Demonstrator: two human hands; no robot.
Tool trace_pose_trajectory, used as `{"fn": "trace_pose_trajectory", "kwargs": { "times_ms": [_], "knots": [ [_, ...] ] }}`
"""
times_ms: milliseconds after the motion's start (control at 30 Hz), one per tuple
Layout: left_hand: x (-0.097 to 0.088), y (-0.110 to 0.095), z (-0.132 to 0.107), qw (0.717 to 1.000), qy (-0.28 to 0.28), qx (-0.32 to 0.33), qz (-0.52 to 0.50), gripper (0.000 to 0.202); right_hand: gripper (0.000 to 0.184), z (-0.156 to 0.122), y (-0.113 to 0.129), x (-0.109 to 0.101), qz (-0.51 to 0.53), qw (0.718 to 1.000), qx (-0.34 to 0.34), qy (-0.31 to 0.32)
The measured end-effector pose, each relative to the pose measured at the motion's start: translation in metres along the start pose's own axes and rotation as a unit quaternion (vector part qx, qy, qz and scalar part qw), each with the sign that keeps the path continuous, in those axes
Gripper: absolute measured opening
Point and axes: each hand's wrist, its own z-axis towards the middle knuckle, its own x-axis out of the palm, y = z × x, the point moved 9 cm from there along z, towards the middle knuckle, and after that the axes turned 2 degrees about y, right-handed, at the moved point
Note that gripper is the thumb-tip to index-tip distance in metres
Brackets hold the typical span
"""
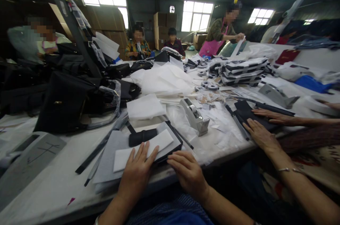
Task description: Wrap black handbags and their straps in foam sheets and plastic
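White foam sheet (142,149) on black pouch (170,145); grey tape dispenser (195,116); black handbag (65,102).

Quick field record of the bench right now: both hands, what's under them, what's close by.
left hand: flat, palm down on the white foam sheet
white foam sheet: lies on a flat grey case
black roll: on the case, behind the sheet
right hand: palm down, fingers curled, at the case's near right corner
tape dispenser: behind the case, to its right
black handbag: far left on the table
co-worker's hand: flat on a black piece, right side
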Motion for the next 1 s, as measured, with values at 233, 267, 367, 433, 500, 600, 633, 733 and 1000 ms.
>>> {"fn": "trace_pose_trajectory", "kwargs": {
  "times_ms": [233, 267, 367, 433, 500, 600, 633, 733, 1000],
  "knots": [
    [-0.001, 0.003, 0.000, 1.000, -0.011, -0.009, -0.026, 0.054, 0.028, -0.054, -0.062, 0.027, 0.337, 0.812, 0.470, 0.080],
    [-0.001, 0.003, -0.001, 0.999, -0.013, -0.010, -0.029, 0.054, 0.030, -0.054, -0.061, 0.030, 0.387, 0.778, 0.489, 0.081],
    [-0.003, 0.003, -0.002, 0.999, -0.019, -0.012, -0.030, 0.053, 0.031, -0.048, -0.050, 0.035, 0.527, 0.683, 0.503, 0.055],
    [-0.002, 0.003, -0.004, 0.999, -0.020, -0.011, -0.029, 0.054, 0.032, -0.042, -0.040, 0.041, 0.596, 0.632, 0.495, 0.024],
    [-0.002, 0.003, -0.005, 0.999, -0.022, -0.009, -0.029, 0.055, 0.036, -0.039, -0.033, 0.050, 0.625, 0.606, 0.492, -0.005],
    [-0.007, 0.008, -0.007, 0.999, -0.037, -0.013, -0.032, 0.057, 0.034, -0.032, -0.023, 0.060, 0.625, 0.609, 0.487, -0.043],
    [-0.009, 0.010, -0.009, 0.998, -0.042, -0.016, -0.037, 0.060, 0.032, -0.028, -0.019, 0.061, 0.620, 0.615, 0.485, -0.051],
    [-0.017, 0.021, -0.012, 0.996, -0.051, -0.034, -0.060, 0.075, 0.028, -0.014, -0.004, 0.057, 0.598, 0.645, 0.473, -0.052],
    [-0.043, 0.059, -0.019, 0.983, -0.116, -0.120, -0.074, 0.075, 0.019, 0.032, -0.001, 0.034, 0.406, 0.870, 0.274, 0.056]
  ]
}}
